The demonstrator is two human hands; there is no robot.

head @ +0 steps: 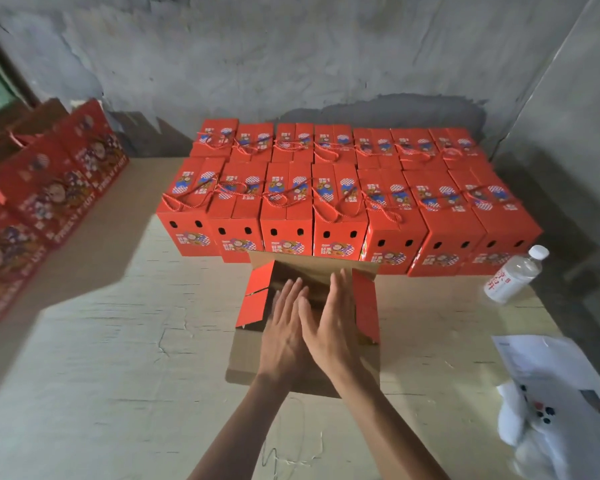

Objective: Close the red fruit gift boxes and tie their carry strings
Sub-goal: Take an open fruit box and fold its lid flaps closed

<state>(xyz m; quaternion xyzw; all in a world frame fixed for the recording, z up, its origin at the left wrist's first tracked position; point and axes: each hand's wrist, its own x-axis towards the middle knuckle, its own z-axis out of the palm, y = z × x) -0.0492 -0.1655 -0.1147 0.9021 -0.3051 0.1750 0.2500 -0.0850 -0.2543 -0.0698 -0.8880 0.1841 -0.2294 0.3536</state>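
Fingers straight on both hands, nothing gripped. The left hand point(284, 327) lies flat, palm down, fingertips reaching into the open top of the box point(309, 306). The right hand point(329, 320) is flat too, angled across beside the left, its thumb side touching or overlapping the left hand's edge; blur makes the exact contact hard to read. Both press down on the brown inner cardboard of the box, and whether that surface is a flap or the box floor I cannot tell.

The box sits on the table point(118, 358) right in front of the person, still open. Its left flap point(257, 296) stands up, red face outward, split by a slit. The right flap point(366, 306) stands up as well. A brown panel point(243, 358) lies flat toward the person under the wrists.

Just behind the box, touching or nearly so, are the closed boxes point(343, 195): two rows packed side by side, red strings point(329, 209) looped across their tops, paired holes in the near faces.

Off to the left, well apart, a stack of flat boxes point(49, 202) lies fanned out, blurred. To the right, a water bottle point(515, 275) lies tilted near the end of the front row. Nearer the right corner, a sheet of paper point(541, 362), and beside it a white cloth-like bundle point(534, 431) with small dark and red dots on it.
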